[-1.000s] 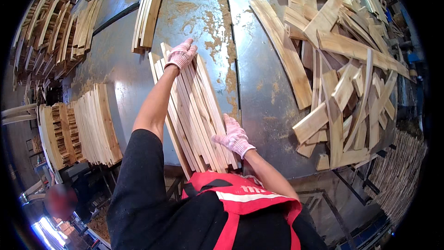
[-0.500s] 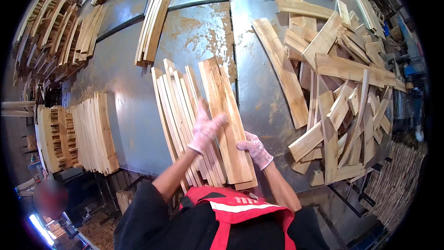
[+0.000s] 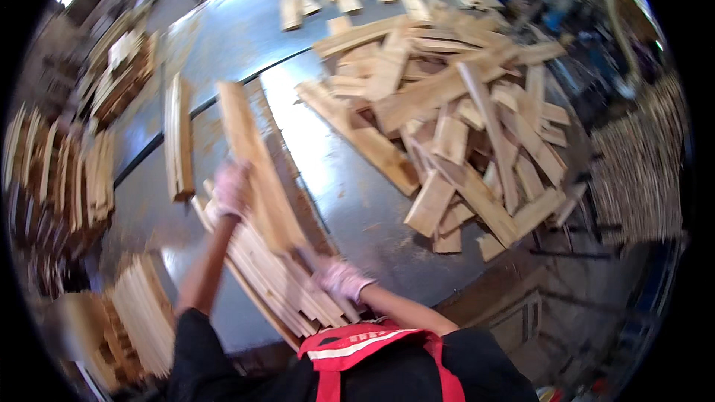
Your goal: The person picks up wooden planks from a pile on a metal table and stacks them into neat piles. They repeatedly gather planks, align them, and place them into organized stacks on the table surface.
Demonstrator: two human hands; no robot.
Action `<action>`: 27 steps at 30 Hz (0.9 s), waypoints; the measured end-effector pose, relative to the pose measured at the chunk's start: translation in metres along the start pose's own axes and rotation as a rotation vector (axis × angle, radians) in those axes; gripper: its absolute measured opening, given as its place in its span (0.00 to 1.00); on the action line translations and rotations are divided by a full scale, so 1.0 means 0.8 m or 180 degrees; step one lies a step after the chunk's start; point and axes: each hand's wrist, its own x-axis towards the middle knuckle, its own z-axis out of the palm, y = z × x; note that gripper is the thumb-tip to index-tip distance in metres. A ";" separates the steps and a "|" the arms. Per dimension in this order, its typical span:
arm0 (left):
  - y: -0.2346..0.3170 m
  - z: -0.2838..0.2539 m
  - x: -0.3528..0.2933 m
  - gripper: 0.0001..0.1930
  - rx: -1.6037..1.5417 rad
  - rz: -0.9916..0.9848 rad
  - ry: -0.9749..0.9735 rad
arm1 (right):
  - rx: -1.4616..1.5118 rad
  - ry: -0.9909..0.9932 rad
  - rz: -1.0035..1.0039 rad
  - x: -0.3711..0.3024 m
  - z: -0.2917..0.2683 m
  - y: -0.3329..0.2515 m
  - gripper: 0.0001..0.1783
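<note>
A long flat wooden board [image 3: 257, 171] lies slantwise above the far end of a row of narrow wooden slats [image 3: 272, 279]. My left hand [image 3: 232, 190], in a pale pinkish work glove, grips this board by its left edge, though motion blurs the fingers. At the slats' right side, just below the board's near end, is my gloved right hand [image 3: 342, 281]. Its fingers are smeared, and whether they hold a slat cannot be made out.
To the right a jumbled heap of wooden boards [image 3: 447, 134] covers the metal table [image 3: 357, 179]. One long board [image 3: 357, 138] lies along its left side. Upright slats [image 3: 141, 313] stand at the lower left, a small bundle [image 3: 178, 138] farther back. More stacked wood [image 3: 59, 171] stands far left.
My view has swung right. One board has gone forward and left with my left hand, off the other board it lay beside. My right hand is now past that board's near end.
</note>
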 end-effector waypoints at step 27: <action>0.257 -0.167 0.254 0.40 -0.3933 0.0036 -0.2258 | 0.5417 0.2559 -0.1564 -0.156 -0.546 0.103 0.08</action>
